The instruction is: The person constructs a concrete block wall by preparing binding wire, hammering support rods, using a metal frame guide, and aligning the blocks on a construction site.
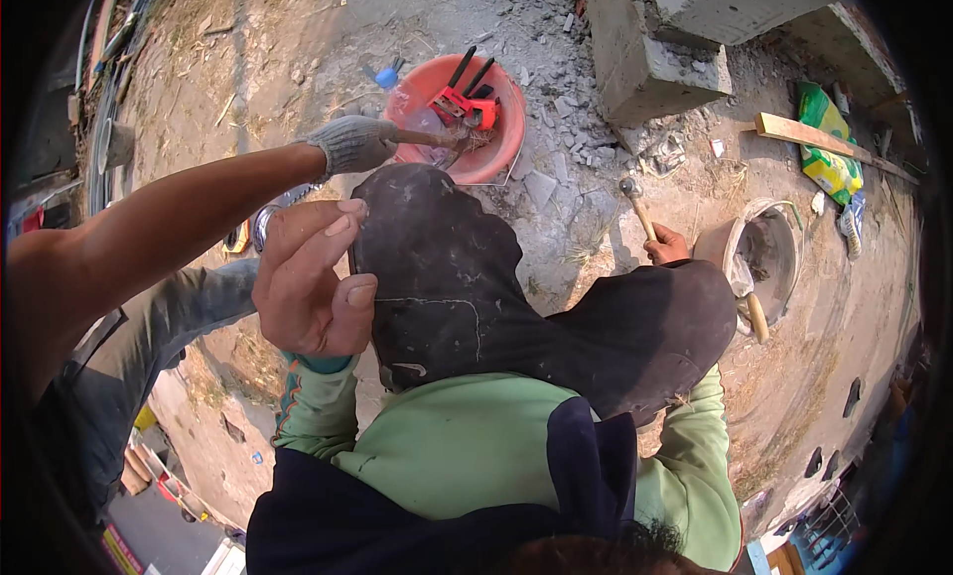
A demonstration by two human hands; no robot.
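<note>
My left hand (313, 277) is raised in front of my left knee, palm turned inward. Its fingers are bent, with a gap between them and the thumb, and I see nothing held there. Beyond my right knee, my right hand (670, 246) is closed round the wooden handle of a hammer (631, 189), its rounded metal head pointing up and away. Part of that hand is hidden by my dark trousers (645, 322). Close to it on the right stands a round bucket (707, 240) with pale material inside and a wooden handle (757, 317) at its near side.
At left, another person's gloved hand (349, 144) grips a wooden-handled tool (422, 137) over a red basin (511, 119) containing red tools with black handles (467, 106). Concrete blocks (655, 74) and rubble (586, 128) lie ahead. A plank (809, 138) crosses a green-yellow bag (832, 173) at far right.
</note>
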